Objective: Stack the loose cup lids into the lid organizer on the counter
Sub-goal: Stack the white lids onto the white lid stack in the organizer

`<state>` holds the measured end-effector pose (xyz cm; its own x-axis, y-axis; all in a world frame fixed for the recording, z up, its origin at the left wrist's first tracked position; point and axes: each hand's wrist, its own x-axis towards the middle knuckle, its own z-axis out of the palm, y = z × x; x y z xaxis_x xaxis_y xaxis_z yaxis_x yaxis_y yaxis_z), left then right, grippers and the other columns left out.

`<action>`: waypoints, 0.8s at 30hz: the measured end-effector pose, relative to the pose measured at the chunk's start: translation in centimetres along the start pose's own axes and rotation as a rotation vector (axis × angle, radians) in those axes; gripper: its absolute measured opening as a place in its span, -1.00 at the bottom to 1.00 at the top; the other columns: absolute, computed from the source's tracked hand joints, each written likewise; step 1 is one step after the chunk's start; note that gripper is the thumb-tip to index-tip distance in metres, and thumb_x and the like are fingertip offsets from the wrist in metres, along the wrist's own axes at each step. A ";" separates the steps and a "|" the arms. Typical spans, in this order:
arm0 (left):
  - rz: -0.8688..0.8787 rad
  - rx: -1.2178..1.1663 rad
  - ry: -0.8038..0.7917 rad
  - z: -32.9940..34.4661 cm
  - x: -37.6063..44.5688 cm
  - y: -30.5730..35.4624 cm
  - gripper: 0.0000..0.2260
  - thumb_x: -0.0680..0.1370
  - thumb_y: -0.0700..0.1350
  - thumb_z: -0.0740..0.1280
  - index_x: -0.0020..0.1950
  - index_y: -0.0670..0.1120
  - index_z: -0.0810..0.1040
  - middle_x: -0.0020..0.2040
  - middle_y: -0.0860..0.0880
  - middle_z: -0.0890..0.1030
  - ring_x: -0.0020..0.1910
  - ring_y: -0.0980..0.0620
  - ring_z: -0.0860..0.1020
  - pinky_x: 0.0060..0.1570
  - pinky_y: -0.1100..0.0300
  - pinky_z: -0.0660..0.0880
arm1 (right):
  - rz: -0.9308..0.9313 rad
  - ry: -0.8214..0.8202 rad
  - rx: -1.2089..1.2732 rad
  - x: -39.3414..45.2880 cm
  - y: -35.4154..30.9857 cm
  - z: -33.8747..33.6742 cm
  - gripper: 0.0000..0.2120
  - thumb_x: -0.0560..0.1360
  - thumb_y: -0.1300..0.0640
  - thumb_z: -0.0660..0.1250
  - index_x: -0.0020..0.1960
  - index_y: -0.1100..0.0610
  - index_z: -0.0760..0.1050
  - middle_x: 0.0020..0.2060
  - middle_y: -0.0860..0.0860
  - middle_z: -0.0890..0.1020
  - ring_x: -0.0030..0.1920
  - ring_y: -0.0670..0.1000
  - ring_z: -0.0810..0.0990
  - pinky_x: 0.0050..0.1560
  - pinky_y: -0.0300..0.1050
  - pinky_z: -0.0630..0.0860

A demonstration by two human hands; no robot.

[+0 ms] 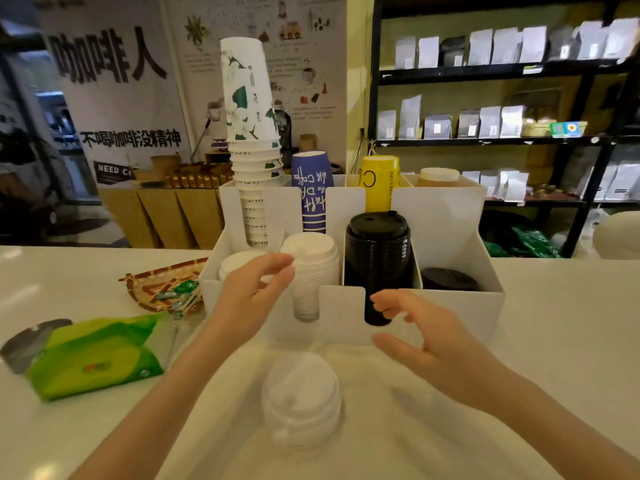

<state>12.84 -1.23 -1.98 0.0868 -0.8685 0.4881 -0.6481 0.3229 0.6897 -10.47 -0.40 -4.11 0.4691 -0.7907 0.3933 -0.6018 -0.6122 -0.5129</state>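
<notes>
White and blurred, the loose stack of lids (301, 400) on the counter (554, 323) shows no clear edges, lying near the organizer (341, 315) between both arms. Left hand (251, 294) hangs at the organizer's front wall, fingers loosely curled and empty, tips just beside the slotted white lid stack (310, 265); whether they touch it is unclear. Right hand (424, 337) is spread, gripping nothing, near the black lids (377, 258).

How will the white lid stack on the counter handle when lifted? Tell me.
The white lid stack is probably light: thin plastic. Loose nesting suggests it may splay or shed lids unless held from both sides. Its smooth surface could slip in a one-handed grip.
</notes>
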 end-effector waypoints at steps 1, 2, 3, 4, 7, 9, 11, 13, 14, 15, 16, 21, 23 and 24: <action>-0.040 0.008 -0.026 -0.4 -0.8 -0.7 -0.72 0.52 -0.01 0.19 0.20 0.00 0.48 0.10 0.11 0.51 0.06 0.13 0.47 -0.11 0.36 0.38 | 0.000 -0.060 -0.015 -0.7 0.2 0.7 -0.55 0.44 -0.11 0.25 0.30 -0.13 0.26 0.12 -0.26 0.43 0.10 -0.33 0.39 0.07 -0.46 0.31; -0.075 0.013 -0.065 -0.7 -1.8 -1.3 -0.72 0.52 0.00 0.19 0.20 0.00 0.48 0.11 0.10 0.51 0.08 0.12 0.46 -0.08 0.35 0.36 | 0.009 -0.113 -0.018 -1.3 0.3 1.4 -0.54 0.44 -0.13 0.25 0.31 -0.14 0.24 0.12 -0.28 0.41 0.09 -0.35 0.37 0.09 -0.43 0.31; -0.110 0.014 -0.107 -0.9 -2.8 -1.9 -0.72 0.51 0.01 0.19 0.20 0.01 0.48 0.12 0.10 0.52 0.10 0.12 0.46 -0.03 0.33 0.35 | 0.027 -0.159 -0.012 -1.8 0.4 2.1 -0.52 0.43 -0.15 0.25 0.31 -0.15 0.23 0.13 -0.28 0.41 0.10 -0.33 0.37 0.12 -0.39 0.32; -0.143 0.010 -0.148 -1.1 -3.7 -2.4 -0.72 0.51 0.02 0.20 0.19 0.04 0.48 0.12 0.11 0.52 0.11 0.12 0.47 0.00 0.31 0.35 | 0.049 -0.200 -0.003 -2.2 0.4 2.7 -0.49 0.42 -0.16 0.26 0.32 -0.15 0.21 0.16 -0.26 0.41 0.11 -0.30 0.38 0.14 -0.34 0.33; -0.236 -0.032 -0.293 -1.3 -6.7 -3.7 -0.70 0.47 0.07 0.24 0.20 0.10 0.45 0.14 0.14 0.51 0.10 0.23 0.47 -0.04 0.42 0.34 | 0.116 -0.310 0.021 -2.9 0.2 4.5 -0.39 0.39 -0.18 0.30 0.36 -0.16 0.13 0.26 -0.17 0.40 0.15 -0.20 0.38 0.19 -0.26 0.33; -0.292 -0.058 -0.379 -1.0 -8.3 -4.0 -0.59 0.40 0.14 0.29 0.23 0.14 0.40 0.17 0.19 0.48 0.13 0.24 0.46 -0.08 0.47 0.36 | 0.142 -0.344 0.049 -3.2 -0.2 5.5 -0.30 0.36 -0.19 0.33 0.39 -0.16 0.08 0.30 -0.10 0.38 0.21 -0.15 0.37 0.23 -0.21 0.32; -0.306 -0.045 -0.436 -0.8 -9.4 -4.0 -0.46 0.34 0.12 0.38 0.29 0.15 0.32 0.19 0.20 0.44 0.12 0.24 0.45 -0.08 0.50 0.35 | 0.119 -0.338 0.040 -3.4 -0.7 6.2 -0.25 0.34 -0.19 0.35 0.40 -0.15 0.04 0.32 -0.06 0.38 0.27 -0.08 0.35 0.27 -0.16 0.31; -0.276 0.013 -0.456 -0.6 -10.1 -3.7 -0.29 0.27 0.09 0.47 0.35 0.14 0.24 0.17 0.26 0.38 0.11 0.26 0.40 -0.10 0.57 0.31 | 0.059 -0.298 0.016 -3.5 -1.2 6.8 -0.24 0.33 -0.19 0.35 0.40 -0.15 0.04 0.30 -0.07 0.41 0.26 -0.04 0.35 0.26 -0.12 0.30; -0.252 0.038 -0.455 -0.6 -10.2 -3.7 -0.23 0.23 0.08 0.50 0.36 0.15 0.22 0.17 0.29 0.36 0.12 0.28 0.38 -0.11 0.61 0.29 | 0.042 -0.282 0.008 -3.5 -1.4 7.1 -0.24 0.33 -0.19 0.35 0.40 -0.14 0.03 0.30 -0.08 0.41 0.25 -0.04 0.34 0.26 -0.11 0.29; -0.224 0.055 -0.450 -0.5 -10.4 -3.6 -0.18 0.20 0.08 0.52 0.37 0.15 0.20 0.17 0.31 0.35 0.13 0.30 0.37 -0.11 0.65 0.27 | 0.037 -0.269 -0.001 -3.5 -1.5 7.4 -0.23 0.33 -0.20 0.34 0.41 -0.13 0.02 0.30 -0.09 0.40 0.26 -0.03 0.33 0.27 -0.10 0.28; -0.201 0.064 -0.447 -0.4 -10.6 -3.6 -0.16 0.18 0.07 0.54 0.37 0.16 0.19 0.17 0.32 0.34 0.13 0.31 0.36 -0.11 0.69 0.25 | 0.039 -0.258 -0.012 -3.5 -1.5 7.7 -0.21 0.33 -0.21 0.33 0.42 -0.10 0.01 0.31 -0.10 0.38 0.27 -0.03 0.31 0.28 -0.10 0.26; -0.139 0.049 -0.389 0.0 -11.2 -3.4 -0.19 0.17 0.01 0.56 0.28 0.22 0.19 0.05 0.46 0.28 0.09 0.36 0.35 -0.08 0.73 0.19 | 0.034 -0.177 0.012 -3.9 -1.2 8.5 -0.26 0.35 -0.20 0.32 0.41 -0.04 0.09 0.31 -0.09 0.41 0.26 -0.02 0.34 0.28 -0.07 0.28; -0.127 0.046 -0.371 0.1 -11.2 -3.4 -0.19 0.18 0.00 0.56 0.33 0.17 0.22 0.07 0.43 0.31 0.08 0.37 0.36 -0.06 0.72 0.20 | 0.044 -0.174 0.035 -4.0 -1.2 8.5 -0.27 0.35 -0.19 0.32 0.41 -0.04 0.10 0.30 -0.10 0.42 0.25 -0.03 0.35 0.28 -0.07 0.29; -0.125 0.043 -0.366 0.1 -11.2 -3.5 -0.19 0.19 -0.01 0.56 0.35 0.13 0.23 0.08 0.41 0.33 0.07 0.37 0.37 -0.05 0.71 0.21 | 0.050 -0.177 0.046 -4.0 -1.3 8.4 -0.27 0.34 -0.20 0.32 0.41 -0.05 0.10 0.29 -0.11 0.42 0.25 -0.04 0.35 0.28 -0.08 0.29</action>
<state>14.05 7.36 -9.91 -0.1040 -0.9793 0.1734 -0.6815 0.1971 0.7047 -6.11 3.56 -11.45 0.5480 -0.8046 0.2285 -0.5989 -0.5682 -0.5643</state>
